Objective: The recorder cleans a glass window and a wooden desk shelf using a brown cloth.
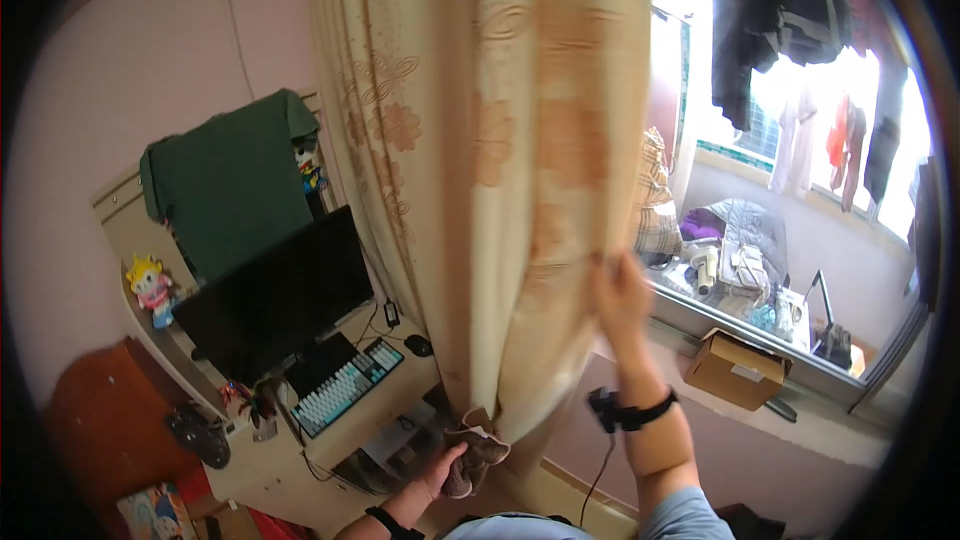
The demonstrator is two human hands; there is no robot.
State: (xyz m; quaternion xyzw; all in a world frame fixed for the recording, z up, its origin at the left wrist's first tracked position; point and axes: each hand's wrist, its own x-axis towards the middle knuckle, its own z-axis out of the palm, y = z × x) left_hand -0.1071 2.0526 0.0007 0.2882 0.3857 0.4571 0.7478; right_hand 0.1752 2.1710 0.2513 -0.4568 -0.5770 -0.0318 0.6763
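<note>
A bunched brown cloth point(480, 457) with a pale edge is held in my left hand point(445, 465), low in front of me by the desk's corner. My right hand point(627, 296) is raised at the right edge of a long cream curtain point(555, 202) with orange flower patterns. Its fingers close on the fabric, slightly blurred. A black strap with a small device and a cable point(637, 414) circles my right wrist. The curtain hangs in folds and hides the wall behind it.
On the desk point(337, 446) at left stand a monitor point(277, 300), a keyboard point(349, 388) and a mouse point(418, 346). A green garment point(225, 172) drapes behind the monitor. Beyond the glass at right are hanging clothes point(780, 7) and piled items. A cardboard box point(737, 369) sits below the window.
</note>
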